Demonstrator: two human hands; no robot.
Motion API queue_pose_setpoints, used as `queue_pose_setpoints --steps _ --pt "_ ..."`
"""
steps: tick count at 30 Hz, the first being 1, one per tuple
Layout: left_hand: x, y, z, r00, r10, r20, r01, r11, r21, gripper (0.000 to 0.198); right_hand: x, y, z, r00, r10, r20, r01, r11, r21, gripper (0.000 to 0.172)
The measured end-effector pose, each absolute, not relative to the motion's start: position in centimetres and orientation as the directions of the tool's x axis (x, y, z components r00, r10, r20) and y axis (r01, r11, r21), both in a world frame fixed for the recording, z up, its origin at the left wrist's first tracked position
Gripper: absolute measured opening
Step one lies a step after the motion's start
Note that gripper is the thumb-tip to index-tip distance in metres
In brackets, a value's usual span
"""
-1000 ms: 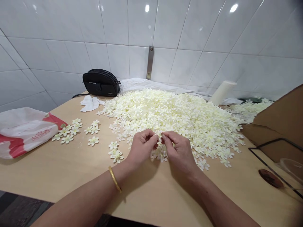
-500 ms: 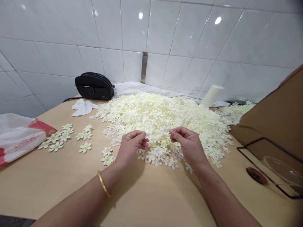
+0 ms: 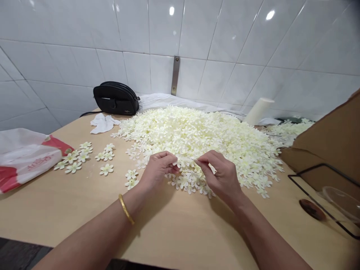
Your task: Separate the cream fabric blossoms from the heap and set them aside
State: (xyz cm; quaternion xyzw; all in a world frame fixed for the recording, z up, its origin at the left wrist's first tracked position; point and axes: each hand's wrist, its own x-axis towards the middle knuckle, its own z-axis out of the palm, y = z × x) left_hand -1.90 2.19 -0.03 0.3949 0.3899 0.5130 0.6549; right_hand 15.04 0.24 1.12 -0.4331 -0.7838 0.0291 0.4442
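Note:
A large heap of pale yellow-white artificial flowers [image 3: 194,131] covers the middle of the table. At its near edge my left hand [image 3: 159,168], with a gold bangle on the wrist, is closed in a pinch. A white artificial flower [image 3: 175,162] shows at those fingertips, partly hidden and hard to separate from the heap behind. My right hand [image 3: 221,174] faces it a short way off, thumb and forefinger pressed together. Whatever that pinch holds, if anything, is too small to make out. Loose flowers [image 3: 131,179] lie just left of my left forearm.
On the left are a red-and-white plastic bag [image 3: 28,159] and small flower groups [image 3: 106,169]. A black bag [image 3: 116,98] and a white cloth piece [image 3: 103,123] sit behind. To the right stand a white cone [image 3: 258,111], a cardboard box [image 3: 323,138] and glasses [image 3: 312,209].
My right hand has moved left, closer to my left hand, and its fingertips now point more toward it. The left hand keeps its pinch. The view has shifted slightly.

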Motion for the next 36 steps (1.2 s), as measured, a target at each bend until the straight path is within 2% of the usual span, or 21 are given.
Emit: queue_pose_setpoints --steps 3,7,9,12,15,18,21,23,26,28,30,33,36 --pt "-1.4 1.8 0.0 0.287 0.936 -0.203 -0.413 0.313 0.856 0.01 14.9 0.1 0.7 -0.306 0.553 0.775 0.695 0.686 -0.215 0.013" --pt "-1.0 1.4 0.0 0.372 0.889 -0.268 -0.463 0.428 0.776 0.015 14.6 0.0 0.5 -0.457 0.449 0.768 0.697 0.717 -0.005 0.019" --pt "-1.0 1.5 0.0 0.394 0.882 -0.258 -0.492 0.439 0.752 0.02 14.3 0.0 0.4 -0.497 0.43 0.754 0.701 0.711 0.056 0.02" --pt "-1.1 1.6 0.0 0.417 0.871 -0.258 -0.509 0.459 0.728 0.014 14.1 0.0 0.4 -0.527 0.411 0.744 0.699 0.707 0.106 0.022" --pt "-1.1 1.5 0.0 0.399 0.881 -0.253 -0.459 0.431 0.777 0.014 14.0 0.0 0.3 -0.544 0.417 0.728 0.69 0.716 0.106 0.023" --pt "-1.1 1.4 0.0 0.355 0.916 -0.187 -0.416 0.334 0.846 0.016 13.9 -0.1 0.2 -0.5 0.482 0.72 0.675 0.738 -0.025 0.021" --pt "-1.3 1.3 0.2 0.301 0.953 -0.041 -0.379 0.159 0.912 0.018 13.8 -0.1 0.4 -0.348 0.619 0.704 0.617 0.716 -0.325 0.018" --pt "-1.3 1.1 0.6 0.286 0.957 0.052 -0.334 0.049 0.941 0.024 13.8 0.0 0.6 -0.237 0.732 0.639 0.566 0.638 -0.521 0.018" --pt "-1.2 0.6 1.0 0.322 0.939 0.125 -0.289 -0.028 0.957 0.04 13.9 0.0 1.0 -0.222 0.854 0.471 0.495 0.514 -0.7 0.022" --pt "-1.1 0.4 1.0 0.336 0.932 0.136 -0.265 -0.045 0.963 0.047 13.9 -0.1 1.1 -0.256 0.886 0.387 0.455 0.463 -0.76 0.022" --pt "-1.0 0.4 0.8 0.332 0.934 0.13 -0.237 -0.051 0.97 0.046 13.9 -0.2 1.2 -0.243 0.902 0.357 0.426 0.43 -0.796 0.019" --pt "-0.9 0.7 0.4 0.354 0.933 0.064 -0.215 0.014 0.977 0.032 13.7 -0.3 1.2 -0.166 0.92 0.356 0.413 0.393 -0.822 0.017" --pt "-1.0 1.0 -0.1 0.416 0.909 -0.017 -0.213 0.115 0.97 0.021 13.5 -0.3 1.1 -0.112 0.915 0.388 0.461 0.394 -0.795 0.018"
